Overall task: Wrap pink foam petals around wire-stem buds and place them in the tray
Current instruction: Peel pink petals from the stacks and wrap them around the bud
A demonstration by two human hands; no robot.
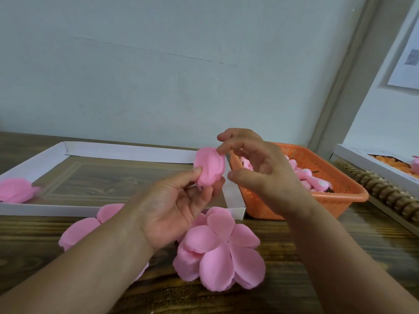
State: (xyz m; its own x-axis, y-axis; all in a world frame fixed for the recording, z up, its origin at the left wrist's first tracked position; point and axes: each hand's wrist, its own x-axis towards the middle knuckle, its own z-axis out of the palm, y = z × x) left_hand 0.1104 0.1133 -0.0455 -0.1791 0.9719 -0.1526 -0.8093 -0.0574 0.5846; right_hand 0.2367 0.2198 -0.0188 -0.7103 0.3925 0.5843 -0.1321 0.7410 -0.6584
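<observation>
Left hand (pixel 179 200) grips wrapped pink bud (pixel 209 169) between thumb and curled fingers, raised above the table (pixel 317 257), over the tray's right wall. Right hand (pixel 256 168): fingertips touch the bud's upper right edge at about 2 o'clock; fingers bent, thumb apart from the bud. Cannot tell whether it pinches a petal or only touches.

Edges/room: white tray (pixel 127 151) lies at 10 o'clock from the hands, low walls, far wall close to the room wall (pixel 158 64). Its near right corner sits just beside the orange basket (pixel 340 196), at 3 o'clock from the bud. Bare wood between the forearms, near edge of table out of view.

Loose petal stack (pixel 220 250) on the table at 6 o'clock, just beside the tray's near wall. More petals (pixel 79 232) at 8 o'clock, partly under the left forearm.

Containers: tray holds one pink flower (pixel 15 190) at its left end. Basket holds pink buds (pixel 315 181); dark stems partly visible. White box (pixel 362 162) at far right, orange contents, unclear what.
</observation>
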